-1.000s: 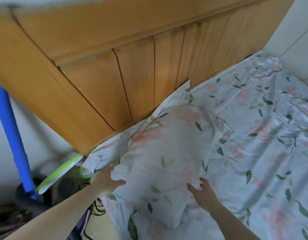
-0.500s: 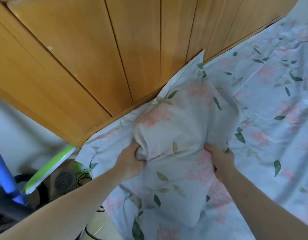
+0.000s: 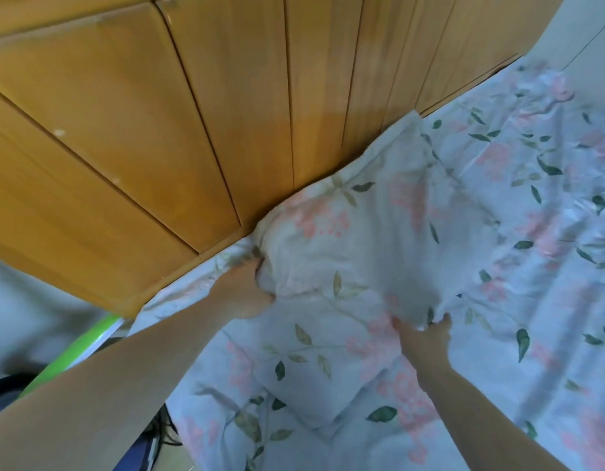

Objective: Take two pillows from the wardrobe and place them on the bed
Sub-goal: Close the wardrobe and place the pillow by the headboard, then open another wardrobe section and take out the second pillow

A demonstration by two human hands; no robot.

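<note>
1. Pillow (image 3: 355,253) in a white case printed with pink flowers and green leaves lies at the head of the bed (image 3: 539,253), its far edge pushed up against the wooden headboard (image 3: 192,113).
2. Left hand (image 3: 243,294) grips the pillow's left end, fingers curled into the bunched fabric just below the headboard's bottom rail.
3. Right hand (image 3: 425,341) pinches the pillow's near right edge, thumb and fingers closed on a fold of the case.
4. Both bare forearms reach in from the bottom of the head view, the left one crossing the lower left corner.
5. Bed sheet carries the same floral print as the pillow and lies rumpled to the right, so the line between pillow and sheet is hard to trace near the bottom.
6. Headboard is built of honey-coloured vertical planks with dark seams between them.
7. Beside the bed, lower left, a bright green strip (image 3: 73,355) and some dark cables (image 3: 165,426) show, blurred; what they belong to cannot be told.
8. No brand, label or writing can be read anywhere.
</note>
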